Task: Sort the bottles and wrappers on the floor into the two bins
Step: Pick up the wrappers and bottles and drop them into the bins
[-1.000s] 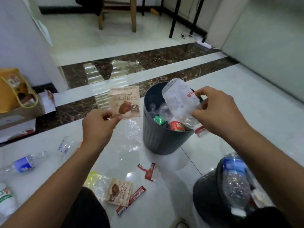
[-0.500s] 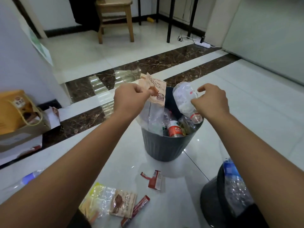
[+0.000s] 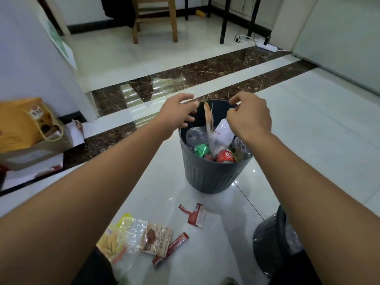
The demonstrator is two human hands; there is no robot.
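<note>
A grey ribbed bin (image 3: 211, 173) stands on the floor, holding several bottles, one with a red label (image 3: 225, 156). My left hand (image 3: 177, 115) hovers over its left rim with spread fingers and holds nothing. My right hand (image 3: 249, 117) hangs over the right rim, fingers loosely curled and apart. Between them a brown wrapper (image 3: 208, 117) drops edge-on into the bin. A clear bottle with a white label (image 3: 223, 132) lies in the bin just under my right hand. On the near floor lie a torn red wrapper (image 3: 195, 214), a brown wrapper (image 3: 157, 240), a red stick wrapper (image 3: 174, 243) and a yellow-clear bag (image 3: 117, 237).
A second dark bin (image 3: 267, 239) stands at the lower right, partly hidden by my right arm. A cardboard box with a yellow bag (image 3: 26, 128) sits at the left by a white wall. A wooden chair (image 3: 154, 19) and a power strip (image 3: 267, 47) are further back.
Both hands moved over the grey bin. My left hand let go of the brown wrapper and my right hand let go of the clear bottle, which now lies in the bin.
</note>
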